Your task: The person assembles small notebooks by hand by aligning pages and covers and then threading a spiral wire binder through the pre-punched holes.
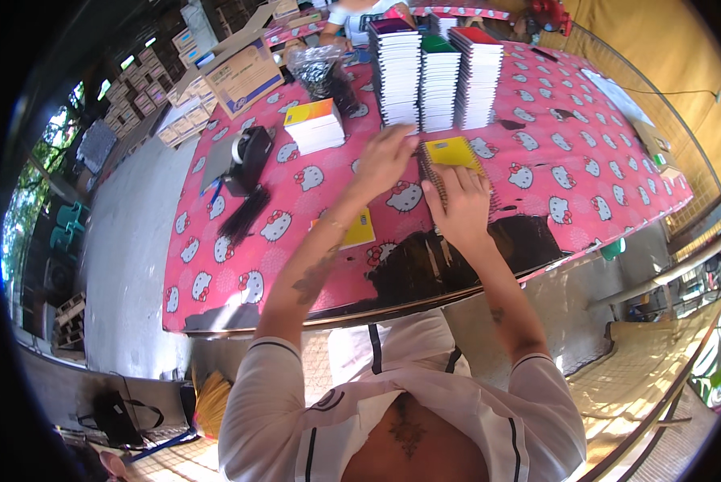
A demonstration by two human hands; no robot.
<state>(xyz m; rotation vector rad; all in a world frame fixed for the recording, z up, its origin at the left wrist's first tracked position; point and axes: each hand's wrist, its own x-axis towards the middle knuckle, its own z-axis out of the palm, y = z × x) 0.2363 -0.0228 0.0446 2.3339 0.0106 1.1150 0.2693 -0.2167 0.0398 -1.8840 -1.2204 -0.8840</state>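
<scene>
A yellow-covered spiral notebook [450, 149] lies on the pink table in front of me, with a dark coil along its left edge. My right hand [462, 199] rests on its lower part, fingers laid over the cover and hiding some of it. To the left of the coil, my left hand [383, 165] is raised with its fingers apart and pointing right, slightly blurred; I see nothing held in it. Under my left forearm, partly hidden, is a flat yellow cover or booklet [360, 228]. Tall stacks of spiral notebooks with purple [398, 76], green [440, 84] and red [479, 80] covers stand just beyond.
A pile of yellow-and-orange-topped booklets [315, 128] stands left, near a black tape dispenser [250, 159] and a bundle of black strands [245, 215]. Behind are a filled clear plastic bag [325, 79], a cardboard box [244, 76] and another person [360, 16].
</scene>
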